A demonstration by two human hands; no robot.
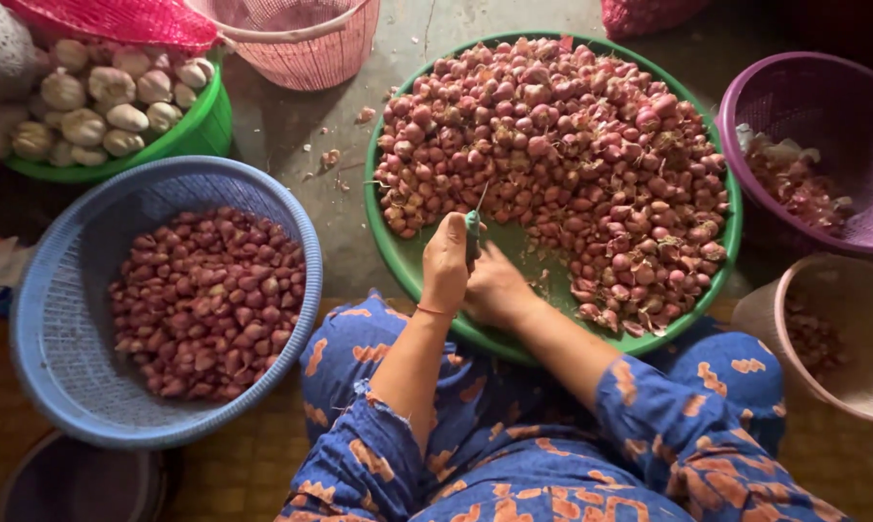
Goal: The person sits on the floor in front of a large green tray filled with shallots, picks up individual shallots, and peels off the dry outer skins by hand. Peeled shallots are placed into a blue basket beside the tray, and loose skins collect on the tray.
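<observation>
My left hand (445,263), with a red thread at the wrist, is closed around a small knife (473,232) with a green handle and its thin blade pointing up. My right hand (499,288) is pressed right beside it with the fingers curled under, and what it holds is hidden. Both hands hover over the near rim of a big green round tray (398,253) heaped with unpeeled red shallots (562,155). On the left, a blue mesh basket (64,319) holds darker peeled shallots (209,300).
A green bowl of garlic bulbs (98,101) sits at the top left beside a pink mesh basket (306,43). On the right, a purple basket (823,126) holds peelings and a beige basket (842,333) holds a few scraps. My knees in blue patterned cloth fill the bottom.
</observation>
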